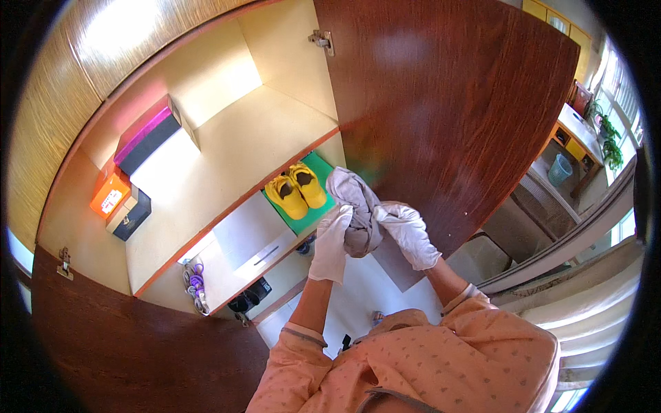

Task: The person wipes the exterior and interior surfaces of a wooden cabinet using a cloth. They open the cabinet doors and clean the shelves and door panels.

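A crumpled grey cloth (pixel 356 206) is bunched and twisted between my two gloved hands, in front of the open cabinet. My left hand (pixel 331 242), in a white glove, grips its left side. Its right side is held by my right hand (pixel 408 232), also gloved in white. Just left of the cloth, a pair of yellow shoes (pixel 294 191) stands on a green mat (pixel 319 164) on the cabinet's lower shelf. The fingertips are partly hidden by the cloth's folds.
Several boxes, including a pink and black one (pixel 150 137) and an orange one (pixel 111 188), stand on the upper shelf (pixel 232 144). Purple and grey cords (pixel 196 286) lie lower left. An open wooden door (pixel 439 113) extends at right, beside a curtain (pixel 583 315).
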### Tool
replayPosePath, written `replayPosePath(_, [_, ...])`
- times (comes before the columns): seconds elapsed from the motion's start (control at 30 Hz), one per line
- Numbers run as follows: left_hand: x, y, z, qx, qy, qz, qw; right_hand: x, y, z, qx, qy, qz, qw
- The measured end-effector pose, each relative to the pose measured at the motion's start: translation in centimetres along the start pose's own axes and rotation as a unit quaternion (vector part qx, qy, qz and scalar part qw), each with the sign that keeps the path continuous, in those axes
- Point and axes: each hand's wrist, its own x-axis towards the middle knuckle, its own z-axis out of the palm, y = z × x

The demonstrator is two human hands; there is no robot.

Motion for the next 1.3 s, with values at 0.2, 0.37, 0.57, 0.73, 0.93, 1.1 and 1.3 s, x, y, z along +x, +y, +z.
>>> replayPosePath(0.2, [4.5,-0.6,1.5,-0.005,-0.08,0.113,0.99,0.8,-3.4,-2.7,0.014,0.161,-0.035,0.986])
replayPosePath(0.37, [9.5,0.4,1.2,0.076,-0.077,0.172,0.979,2.3,-3.7,-4.7,0.167,0.192,-0.078,0.964])
replayPosePath(0.57, [12.2,4.7,3.1,-0.025,-0.194,0.19,0.962,4.0,-4.9,-5.3,0.27,0.227,-0.199,0.914])
replayPosePath(0.73, [13.8,8.9,3.2,-0.009,-0.216,0.146,0.965,5.2,-8.1,-5.1,0.225,0.248,-0.253,0.907])
replayPosePath(0.93, [14.9,10.6,3.0,0.042,-0.284,0.164,0.944,5.8,-11.9,-4.0,0.237,0.27,-0.226,0.905])
replayPosePath(1.1, [16.2,11.5,2.9,0.017,-0.314,0.168,0.934,5.6,-13.7,-4.3,0.145,0.265,-0.227,0.926])
replayPosePath(1.3, [15.9,7.7,3.2,-0.052,-0.265,0.085,0.959,6.7,-14.8,-2.3,0.088,0.232,-0.186,0.951])
